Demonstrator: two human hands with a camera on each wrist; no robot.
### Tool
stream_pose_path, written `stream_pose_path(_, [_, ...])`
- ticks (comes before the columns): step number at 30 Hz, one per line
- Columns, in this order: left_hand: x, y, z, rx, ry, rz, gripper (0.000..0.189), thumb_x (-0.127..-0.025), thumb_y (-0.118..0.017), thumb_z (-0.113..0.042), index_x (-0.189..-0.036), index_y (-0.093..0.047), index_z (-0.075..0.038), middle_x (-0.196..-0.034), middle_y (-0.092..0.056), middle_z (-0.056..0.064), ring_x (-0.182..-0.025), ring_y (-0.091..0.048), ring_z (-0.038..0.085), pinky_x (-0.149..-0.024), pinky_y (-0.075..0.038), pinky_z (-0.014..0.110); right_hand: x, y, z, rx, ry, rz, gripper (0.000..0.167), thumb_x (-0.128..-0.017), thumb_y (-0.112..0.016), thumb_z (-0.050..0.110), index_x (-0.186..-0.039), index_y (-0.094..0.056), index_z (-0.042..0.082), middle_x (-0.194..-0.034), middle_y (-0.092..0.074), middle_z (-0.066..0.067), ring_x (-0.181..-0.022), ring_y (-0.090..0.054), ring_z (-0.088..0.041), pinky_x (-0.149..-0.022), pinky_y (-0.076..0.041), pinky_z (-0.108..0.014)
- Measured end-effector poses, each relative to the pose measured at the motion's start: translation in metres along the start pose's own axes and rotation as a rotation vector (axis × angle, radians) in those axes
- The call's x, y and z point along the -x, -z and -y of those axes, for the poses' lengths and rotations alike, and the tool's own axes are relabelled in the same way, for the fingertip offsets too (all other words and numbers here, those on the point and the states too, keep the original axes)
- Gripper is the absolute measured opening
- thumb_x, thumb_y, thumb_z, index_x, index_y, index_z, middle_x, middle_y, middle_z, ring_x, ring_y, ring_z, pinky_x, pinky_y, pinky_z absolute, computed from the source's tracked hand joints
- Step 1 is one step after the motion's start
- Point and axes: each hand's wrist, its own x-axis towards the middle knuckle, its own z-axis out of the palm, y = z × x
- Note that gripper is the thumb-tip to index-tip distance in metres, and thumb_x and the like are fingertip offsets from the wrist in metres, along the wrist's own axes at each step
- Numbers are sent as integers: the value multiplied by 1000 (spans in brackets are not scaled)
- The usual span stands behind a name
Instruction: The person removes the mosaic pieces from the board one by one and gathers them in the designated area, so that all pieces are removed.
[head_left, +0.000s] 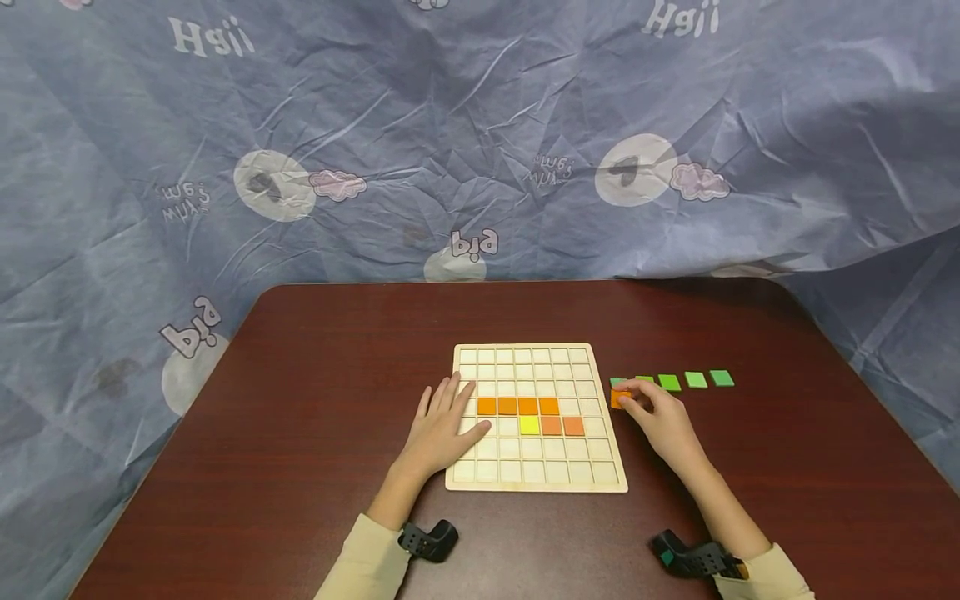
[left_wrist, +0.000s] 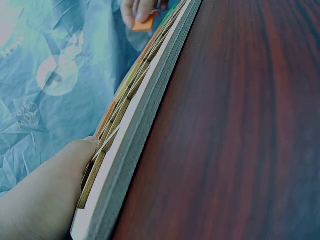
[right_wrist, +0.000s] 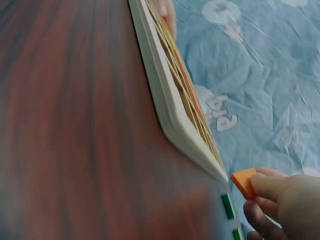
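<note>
A pale wooden grid board [head_left: 532, 473] lies on the table. My left hand [head_left: 438, 432] rests spread over its left edge, fingers straight and thumb reaching onto the squares. Just off the board's right edge, my right hand [head_left: 663, 421] pinches an orange square tile [head_left: 619, 398] between thumb and fingers; the right wrist view shows this tile [right_wrist: 244, 183] held above the table. Across one row of the board sit several orange tiles [head_left: 517, 406]. In the row nearer me are a yellow tile [head_left: 529, 425] and two darker orange tiles [head_left: 562, 426].
Several green tiles [head_left: 696, 380] lie in a row on the dark brown table [head_left: 300, 392], right of the board; my right hand partly covers the nearest ones. A printed blue-grey cloth [head_left: 420, 150] hangs behind the table's far edge. Each wrist wears a black camera band [head_left: 429, 542].
</note>
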Motion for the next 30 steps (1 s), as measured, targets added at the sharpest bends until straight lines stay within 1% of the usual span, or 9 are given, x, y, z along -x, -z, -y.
stream_pose_path(4, [-1, -1, 0, -7, -2, 1, 71, -88, -37, -58, -146, -22, -19, -154, -13, 7, -142, -13, 24, -114, -5, 47, 4, 4, -14, 36, 7, -31, 20, -87, -60, 19, -106, -64, 14, -88, -62, -4, -68, -44, -5, -57, -37, -21])
stream_pose_path(8, [-1, -1, -1, -6, -7, 1, 71, -88, -37, -59, -146, -23, -19, -154, -13, 7, -142, -13, 25, -114, -5, 48, 6, 4, -21, 35, 7, -24, 19, -87, -60, 21, -104, -65, 13, -86, -61, -3, -69, -44, -4, -58, -37, -21])
stream_pose_path(13, [0, 0, -1, 6, -3, 1, 71, -88, -37, -59, -146, -22, -19, -154, -12, 7, -142, -12, 25, -114, -4, 48, 9, 1, -24, 30, 38, -9, 18, -87, -60, 23, -101, -66, 13, -86, -57, -2, -72, -43, -5, -60, -37, -21])
stream_pose_path(18, [0, -1, 0, 15, -6, -7, 71, -89, -38, -58, -145, -24, -18, -154, -13, 8, -142, -12, 26, -114, -4, 48, 10, -2, -25, 51, 68, -26, 14, -87, -60, 20, -97, -68, 14, -94, -58, -2, -76, -44, -7, -64, -39, -23])
stream_pose_path(21, [0, 0, 1, 19, -7, -9, 71, -88, -38, -58, -145, -24, -18, -154, -13, 8, -141, -13, 26, -114, -4, 48, 10, -3, -25, 61, 65, -29, 13, -88, -59, 19, -96, -68, 15, -97, -59, -3, -77, -46, -9, -65, -40, -25])
stream_pose_path(30, [0, -1, 1, 12, -4, -4, 71, -88, -38, -59, -146, -23, -19, -154, -13, 7, -141, -13, 25, -114, -5, 48, 9, -4, -25, 66, 51, -31, 14, -89, -58, 17, -97, -68, 13, -99, -58, -6, -80, -47, -16, -66, -39, -28])
